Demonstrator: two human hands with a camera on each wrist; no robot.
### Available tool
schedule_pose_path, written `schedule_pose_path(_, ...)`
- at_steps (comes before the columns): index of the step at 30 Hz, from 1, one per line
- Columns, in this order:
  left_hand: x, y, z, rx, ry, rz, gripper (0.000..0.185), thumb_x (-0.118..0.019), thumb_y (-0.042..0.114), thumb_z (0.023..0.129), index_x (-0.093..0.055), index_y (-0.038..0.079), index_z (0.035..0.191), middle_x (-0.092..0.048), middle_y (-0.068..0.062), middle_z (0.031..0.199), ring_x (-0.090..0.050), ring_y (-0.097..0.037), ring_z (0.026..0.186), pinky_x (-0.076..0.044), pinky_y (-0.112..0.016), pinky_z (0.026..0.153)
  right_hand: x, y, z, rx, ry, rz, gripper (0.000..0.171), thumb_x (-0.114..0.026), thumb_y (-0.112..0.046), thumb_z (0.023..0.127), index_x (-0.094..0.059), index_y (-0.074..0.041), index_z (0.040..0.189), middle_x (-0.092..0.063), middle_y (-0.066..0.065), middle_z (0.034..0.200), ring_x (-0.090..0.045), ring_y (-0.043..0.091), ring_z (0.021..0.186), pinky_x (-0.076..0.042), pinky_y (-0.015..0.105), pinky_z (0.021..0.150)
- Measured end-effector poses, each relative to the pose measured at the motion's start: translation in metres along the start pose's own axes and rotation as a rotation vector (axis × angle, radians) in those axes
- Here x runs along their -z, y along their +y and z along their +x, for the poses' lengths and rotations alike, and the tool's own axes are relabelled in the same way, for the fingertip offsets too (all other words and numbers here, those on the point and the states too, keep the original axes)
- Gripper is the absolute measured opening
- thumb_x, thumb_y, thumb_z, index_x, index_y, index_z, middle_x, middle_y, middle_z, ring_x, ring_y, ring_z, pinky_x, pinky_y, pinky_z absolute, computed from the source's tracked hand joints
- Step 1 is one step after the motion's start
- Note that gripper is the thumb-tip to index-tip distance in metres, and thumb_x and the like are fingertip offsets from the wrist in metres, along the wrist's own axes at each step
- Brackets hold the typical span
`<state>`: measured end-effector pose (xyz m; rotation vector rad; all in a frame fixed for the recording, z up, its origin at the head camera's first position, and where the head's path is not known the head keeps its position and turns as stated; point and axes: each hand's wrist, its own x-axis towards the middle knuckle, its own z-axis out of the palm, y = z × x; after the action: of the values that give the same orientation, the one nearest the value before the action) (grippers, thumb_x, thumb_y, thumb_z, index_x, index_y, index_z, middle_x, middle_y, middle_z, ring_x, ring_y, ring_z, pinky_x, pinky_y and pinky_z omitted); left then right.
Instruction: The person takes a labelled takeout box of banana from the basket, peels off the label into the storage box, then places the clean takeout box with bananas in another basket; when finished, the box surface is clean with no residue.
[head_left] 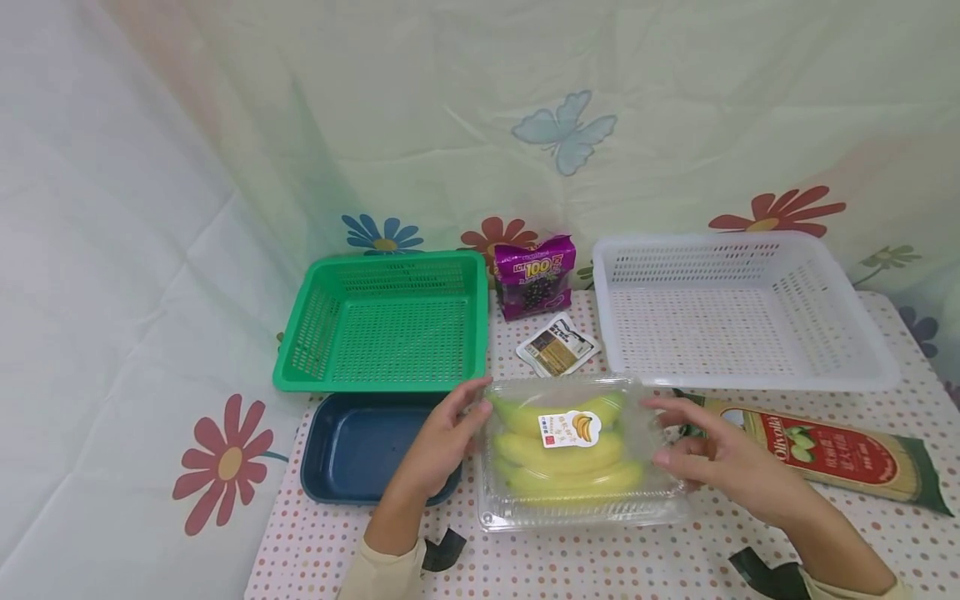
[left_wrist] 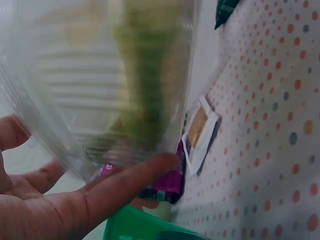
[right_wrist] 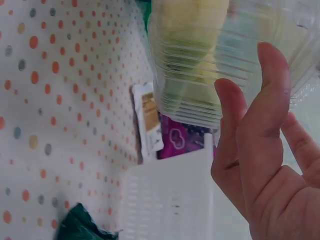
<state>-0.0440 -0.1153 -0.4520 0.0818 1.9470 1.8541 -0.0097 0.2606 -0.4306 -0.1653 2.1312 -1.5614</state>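
Observation:
A clear plastic clamshell box (head_left: 585,521) with a lid holds several yellow bananas (head_left: 555,479) with green ends; a white label with a banana picture sits on top. My left hand (head_left: 442,442) grips its left side, while my right hand (head_left: 720,454) holds the opposite side by the upper edge. In the left wrist view the box (left_wrist: 75,95) is off the table, with a finger (left_wrist: 130,180) along its lower edge. The right wrist view shows fingers (right_wrist: 270,95) against the ribbed wall of the box (right_wrist: 200,95).
Behind stand a green basket (head_left: 480,333), a purple snack bag (head_left: 534,279) and a white basket (head_left: 873,333). A small white packet (head_left: 558,346) lies between them. A dark blue tray (head_left: 315,450) is on the left; an Olivoilà pasta pack (head_left: 832,450) lies at right, partly behind my right hand.

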Motion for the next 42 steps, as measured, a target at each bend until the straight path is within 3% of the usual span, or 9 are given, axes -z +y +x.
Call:
schedule_pose_path(3, -0.002, -0.007, -0.004, 0.003, -0.002, -0.012, 0.060, -0.059, 0.037, 0.104, -0.036, 0.028, 0.158, -0.022, -0.013, 0.168, -0.050, -0.033, 0.139, -0.048, -0.051, 0.108, -0.003, 0.004, 0.002, -0.018, -0.043, 0.033, 0.062, -0.063, -0.015, 0.102, -0.034, -0.017, 0.157, -0.031, 0.025, 0.143, -0.065, 0.016, 0.085, -0.058, 0.039, 0.067)
schedule_pose_path(9, -0.012, -0.025, -0.007, 0.022, 0.007, -0.074, 0.063, -0.059, 0.038, 0.104, -0.030, 0.038, 0.159, -0.035, -0.014, 0.162, -0.055, -0.031, 0.135, -0.051, -0.045, 0.105, -0.003, 0.019, 0.004, -0.013, -0.107, 0.076, 0.058, -0.059, -0.012, 0.104, -0.034, -0.014, 0.156, -0.034, 0.022, 0.144, -0.065, 0.016, 0.083, -0.059, 0.040, 0.071)
schedule_pose_path(11, -0.017, -0.032, -0.007, 0.025, 0.023, -0.089, 0.062, -0.057, 0.038, 0.105, -0.028, 0.039, 0.160, -0.032, -0.013, 0.165, -0.048, -0.033, 0.142, -0.046, -0.047, 0.111, -0.003, 0.025, 0.005, 0.010, -0.118, 0.082, 0.058, -0.058, -0.011, 0.104, -0.034, -0.014, 0.157, -0.038, 0.017, 0.143, -0.066, 0.017, 0.084, -0.059, 0.040, 0.071)
schedule_pose_path(15, -0.026, -0.041, -0.004, 0.007, 0.082, -0.057, 0.060, -0.054, 0.038, 0.106, -0.026, 0.043, 0.160, -0.014, -0.006, 0.172, -0.023, -0.033, 0.156, -0.026, -0.052, 0.123, -0.005, 0.034, 0.008, 0.032, -0.097, 0.078, 0.059, -0.060, -0.010, 0.103, -0.036, -0.014, 0.156, -0.044, 0.010, 0.140, -0.068, 0.019, 0.088, -0.061, 0.041, 0.074)
schedule_pose_path(18, -0.031, -0.043, -0.002, 0.005, 0.136, -0.015, 0.058, -0.053, 0.039, 0.106, -0.027, 0.047, 0.158, -0.010, -0.003, 0.173, -0.012, -0.032, 0.158, -0.017, -0.054, 0.126, -0.007, 0.038, 0.011, 0.016, -0.072, 0.090, 0.060, -0.062, -0.011, 0.102, -0.037, -0.015, 0.156, -0.041, 0.015, 0.144, -0.069, 0.018, 0.092, -0.062, 0.042, 0.075)
schedule_pose_path(24, -0.035, -0.048, 0.002, 0.007, 0.174, 0.008, 0.060, -0.053, 0.037, 0.107, -0.024, 0.048, 0.158, -0.009, -0.004, 0.173, -0.003, -0.029, 0.159, -0.010, -0.055, 0.127, -0.012, 0.042, 0.016, -0.016, -0.007, 0.066, 0.064, -0.068, -0.017, 0.099, -0.039, -0.014, 0.155, -0.035, 0.027, 0.149, -0.069, 0.012, 0.099, -0.062, 0.038, 0.076)
schedule_pose_path(33, -0.041, -0.048, 0.010, -0.007, 0.234, 0.101, 0.070, -0.056, 0.027, 0.105, -0.018, 0.044, 0.162, -0.013, 0.007, 0.171, -0.006, -0.025, 0.159, -0.009, -0.056, 0.127, -0.017, 0.043, 0.023, -0.041, 0.076, 0.018, 0.069, -0.077, -0.021, 0.092, -0.044, -0.013, 0.152, -0.040, 0.028, 0.145, -0.070, 0.013, 0.095, -0.063, 0.035, 0.073)
schedule_pose_path(42, -0.046, -0.049, 0.014, -0.018, 0.287, 0.169, 0.066, -0.053, 0.030, 0.106, -0.019, 0.050, 0.159, -0.017, 0.003, 0.171, -0.013, -0.029, 0.158, -0.015, -0.059, 0.125, -0.017, 0.043, 0.027, -0.067, 0.049, 0.037, 0.073, -0.079, -0.023, 0.090, -0.042, -0.014, 0.153, -0.037, 0.029, 0.148, -0.069, 0.018, 0.098, -0.062, 0.036, 0.075)
